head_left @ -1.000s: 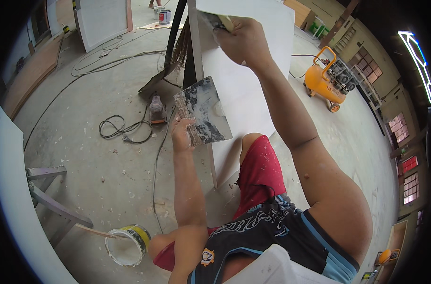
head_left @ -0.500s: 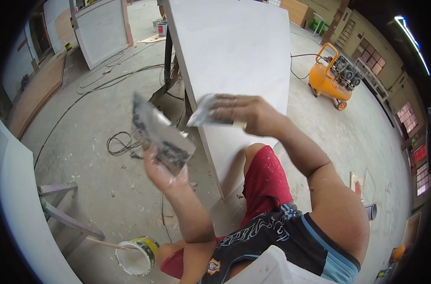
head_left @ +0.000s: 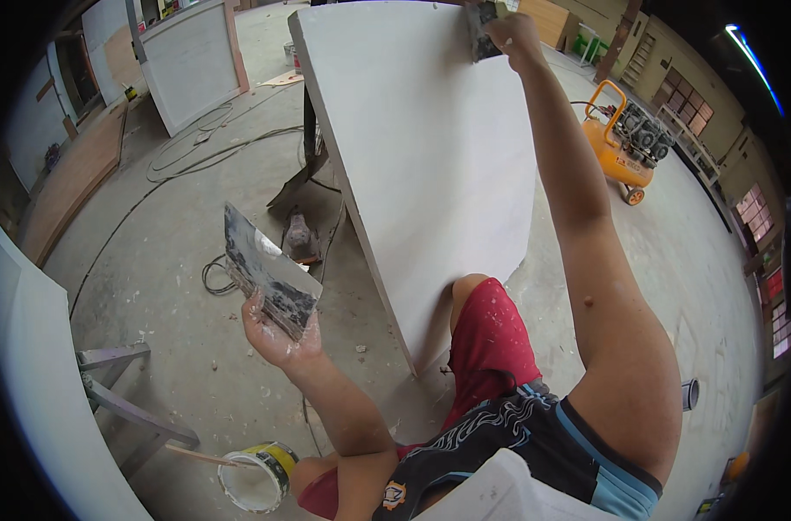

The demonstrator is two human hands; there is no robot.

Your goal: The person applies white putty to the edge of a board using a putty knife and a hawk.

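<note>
Grey floor (head_left: 170,286), compressor (head_left: 617,156) beyond panel (head_left: 404,139)

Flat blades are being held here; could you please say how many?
2: a broad blade in the left hand and a smaller blade in the right hand, near the top of the white panel. Others may be hidden.

The white panel (head_left: 417,165) looks smooth and matt. The broad plate (head_left: 274,273) appears to be metal, shiny in bare patches, dull and rough where smeared. The scraper (head_left: 480,35) has a dull, stained blade. Red shorts (head_left: 495,334) are soft cloth, paint-flecked; the bucket (head_left: 278,460) looks plastic, the compressor (head_left: 617,152) glossy painted metal, the floor (head_left: 178,321) matt concrete.
</note>
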